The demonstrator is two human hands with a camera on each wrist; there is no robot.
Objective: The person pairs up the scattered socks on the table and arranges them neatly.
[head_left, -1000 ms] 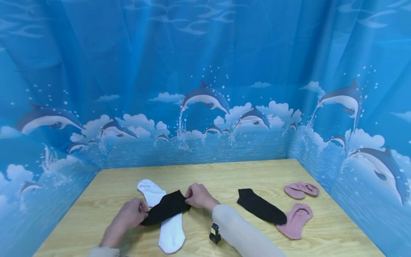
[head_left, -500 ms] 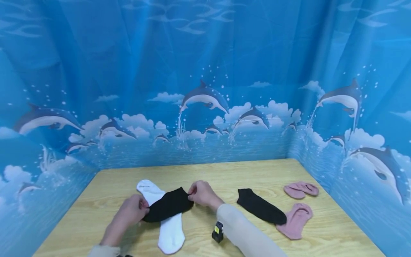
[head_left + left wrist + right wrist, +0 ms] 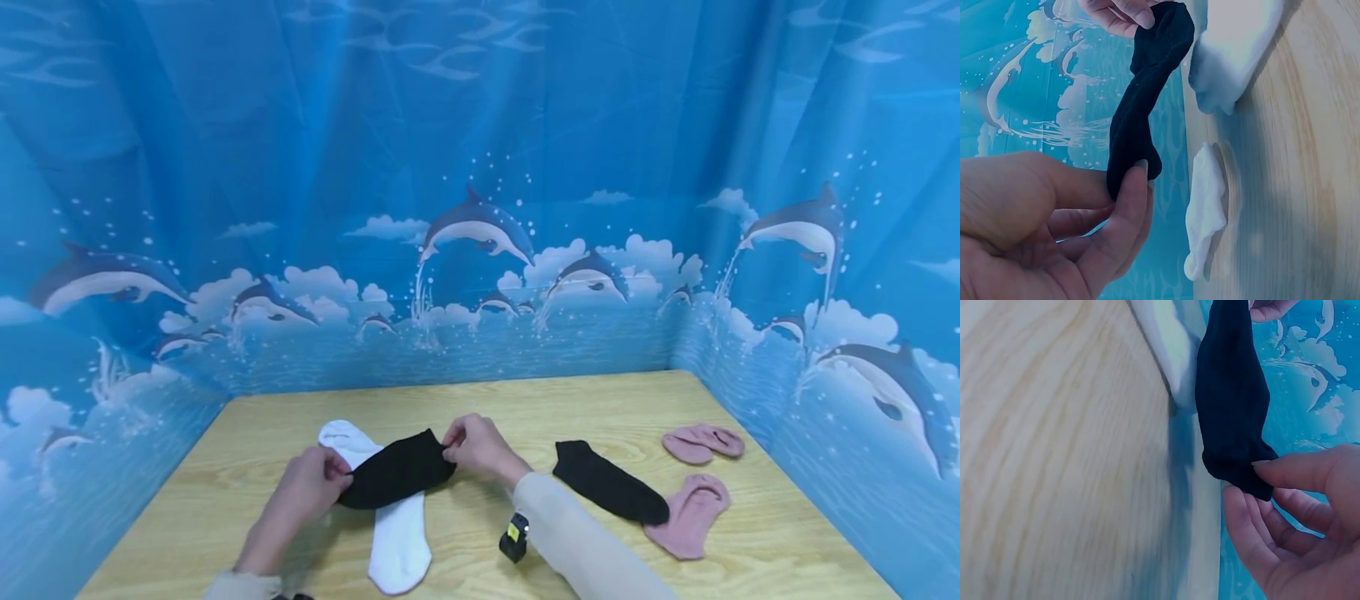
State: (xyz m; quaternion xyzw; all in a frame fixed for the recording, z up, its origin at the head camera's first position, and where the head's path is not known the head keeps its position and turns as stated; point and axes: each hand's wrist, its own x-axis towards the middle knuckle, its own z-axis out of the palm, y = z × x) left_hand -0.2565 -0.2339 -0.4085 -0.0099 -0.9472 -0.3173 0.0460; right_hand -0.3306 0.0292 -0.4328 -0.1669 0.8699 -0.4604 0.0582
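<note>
A black ankle sock [image 3: 397, 471] is stretched between both hands, held above the table over the white socks. My left hand [image 3: 309, 483] pinches one end between thumb and fingers; in the left wrist view that grip [image 3: 1085, 219] is close up. At the other end my right hand [image 3: 480, 443] pinches the sock's corner, with thumb on top in the right wrist view [image 3: 1310, 506]. Beneath lie a white sock [image 3: 401, 546] toward the front and another white sock [image 3: 347, 439] behind it, both partly covered by the black one in the head view.
Right of the hands, a second black sock [image 3: 609, 482] lies with its toe at a pink sock [image 3: 690, 518]. Another pink sock [image 3: 703, 443] lies farther back. The wooden table [image 3: 517, 408] is enclosed by a blue dolphin-print curtain [image 3: 480, 125].
Both hands have raised the black sock slightly, moving it up and a little right in the head view. The socks on the table have stayed put.
</note>
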